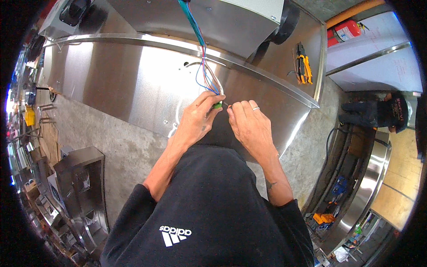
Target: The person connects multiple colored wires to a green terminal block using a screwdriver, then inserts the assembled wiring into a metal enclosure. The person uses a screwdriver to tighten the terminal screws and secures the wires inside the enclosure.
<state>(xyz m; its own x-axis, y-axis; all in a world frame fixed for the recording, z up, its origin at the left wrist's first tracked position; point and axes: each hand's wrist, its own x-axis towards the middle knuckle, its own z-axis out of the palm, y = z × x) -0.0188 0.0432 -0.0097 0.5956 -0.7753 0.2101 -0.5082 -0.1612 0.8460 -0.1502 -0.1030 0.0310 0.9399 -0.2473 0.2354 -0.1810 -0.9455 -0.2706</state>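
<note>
In my left hand (195, 119), a small green terminal block (217, 106) is pinched between thumb and fingertips. Blue, red and white wires (205, 71) run down to it from a teal-sleeved cable (191, 22) at the top. Just right of the block, my right hand (252, 127) is closed with its fingers curled, a ring on one of them. From that grip a thin shaft (225, 104) points at the block; it looks like a small screwdriver, its handle mostly hidden by the fingers. Both hands are above a shiny stainless steel panel (111, 75).
Yellow-and-black pliers (304, 66) lie on the steel at the upper right. A raised metal lip (267, 76) crosses behind my hands. A fire extinguisher (344, 33) is at the far right, where another person (378, 112) is also seen. Metal housings (82, 178) stand at the lower left.
</note>
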